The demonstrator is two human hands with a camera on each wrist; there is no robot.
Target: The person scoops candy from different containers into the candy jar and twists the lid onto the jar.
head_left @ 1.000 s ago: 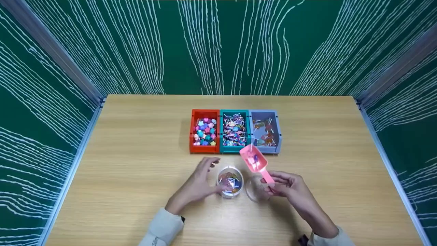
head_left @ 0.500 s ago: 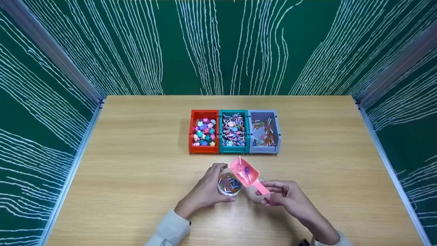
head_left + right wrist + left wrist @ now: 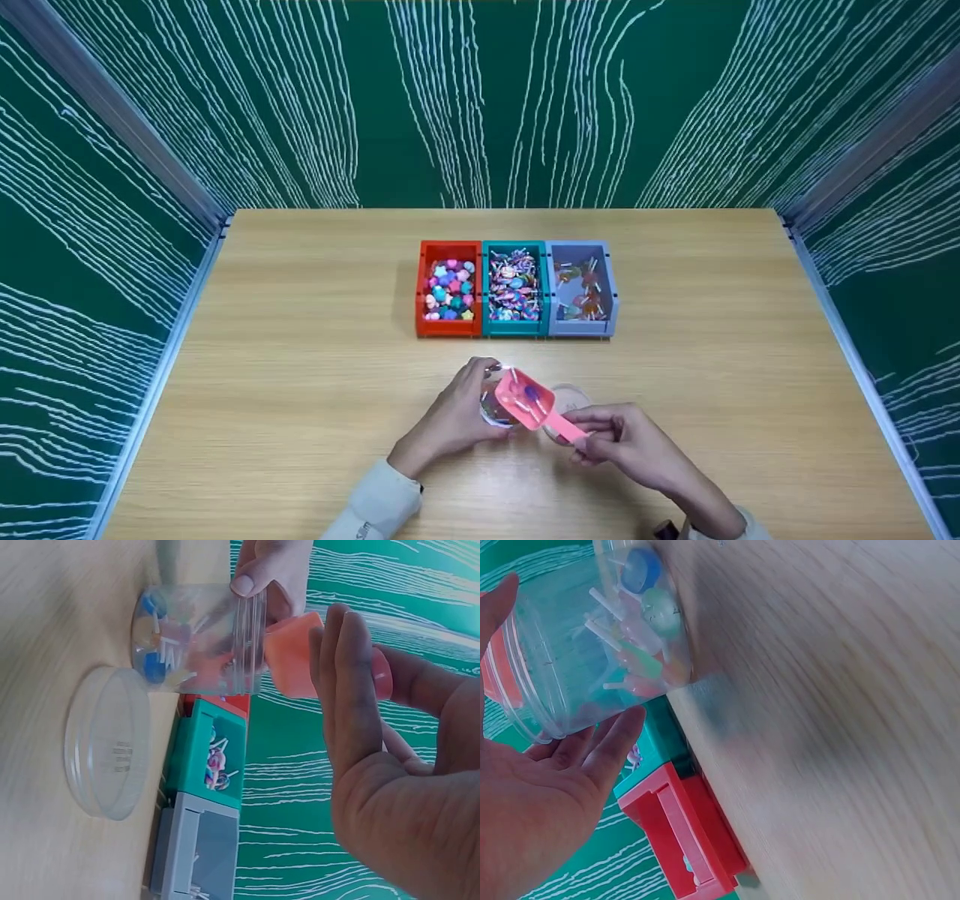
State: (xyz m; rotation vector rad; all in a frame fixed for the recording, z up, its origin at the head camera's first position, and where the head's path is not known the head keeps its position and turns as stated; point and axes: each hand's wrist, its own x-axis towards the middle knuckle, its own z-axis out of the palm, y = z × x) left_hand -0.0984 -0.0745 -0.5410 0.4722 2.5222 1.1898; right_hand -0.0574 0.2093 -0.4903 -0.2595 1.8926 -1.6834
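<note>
A clear plastic jar [image 3: 562,652] stands on the table, its bottom covered with small translucent lollipop-shaped charms [image 3: 161,641] in blue, green, pink and amber. My left hand [image 3: 454,409] grips the jar from its left side, thumb in front and fingers behind. My right hand [image 3: 630,442] pinches the handle of a pink scoop [image 3: 525,401], whose bowl hangs over the jar's mouth and hides part of it in the head view. Inside the bowl lie a few small pieces, one of them purple and some with white sticks.
The jar's clear round lid [image 3: 109,742] lies on the table right of the jar. Behind stand three joined bins: a red one [image 3: 450,328] with colourful beads, a green one [image 3: 514,328] with striped lollipop charms, and a grey one [image 3: 581,328] with translucent charms.
My left hand has closed round the jar. The scoop in my right hand has come left and toward me, from in front of the bins to over the jar's mouth.
</note>
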